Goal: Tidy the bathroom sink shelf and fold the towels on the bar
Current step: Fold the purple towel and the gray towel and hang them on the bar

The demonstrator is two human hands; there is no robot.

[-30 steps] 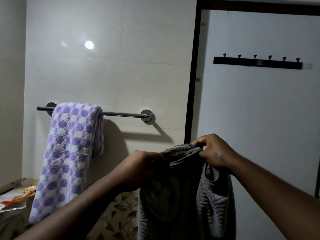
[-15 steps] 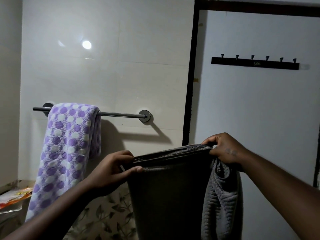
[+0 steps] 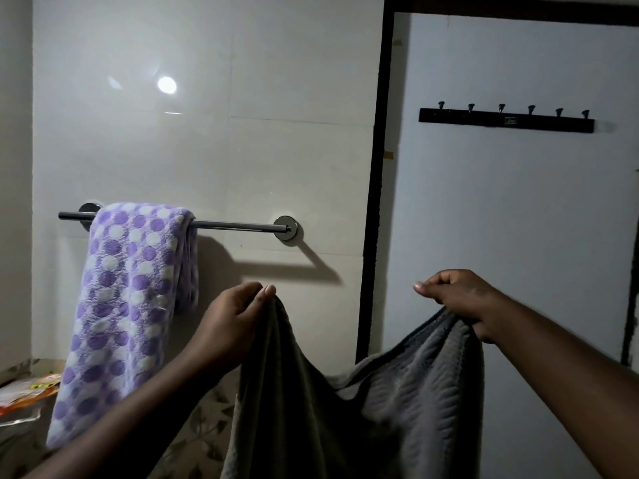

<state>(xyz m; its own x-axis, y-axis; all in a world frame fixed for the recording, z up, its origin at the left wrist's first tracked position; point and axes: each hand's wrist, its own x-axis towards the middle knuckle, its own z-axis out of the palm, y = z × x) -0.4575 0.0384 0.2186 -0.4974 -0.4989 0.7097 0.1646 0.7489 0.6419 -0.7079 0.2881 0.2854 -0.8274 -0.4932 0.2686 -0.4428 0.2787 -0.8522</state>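
Head view, we see both hands up in front of the wall, holding a grey towel [image 3: 397, 409] by its top edge. Left hand [image 3: 231, 323] sits below and right of the towel bar [image 3: 235, 225], fingers pinched together on one corner of the grey towel. Right hand [image 3: 460, 302] is further right of the bar, in front of the white door [image 3: 518, 219], fingers curled shut around a bunched part of the same edge. Between our hands the edge sags in a dip, and the rest hangs down out of frame. Ribbed texture shows on the right side, smoother on the left.

Purple dotted towel [image 3: 128, 305] hangs folded over the bar's left end, touching it, well apart from the grey towel. Black hook rack [image 3: 505, 121] is on the door, above and right of the bar. Orange packet [image 3: 27, 392] lies on a ledge below the bar's left end; we cannot read it.
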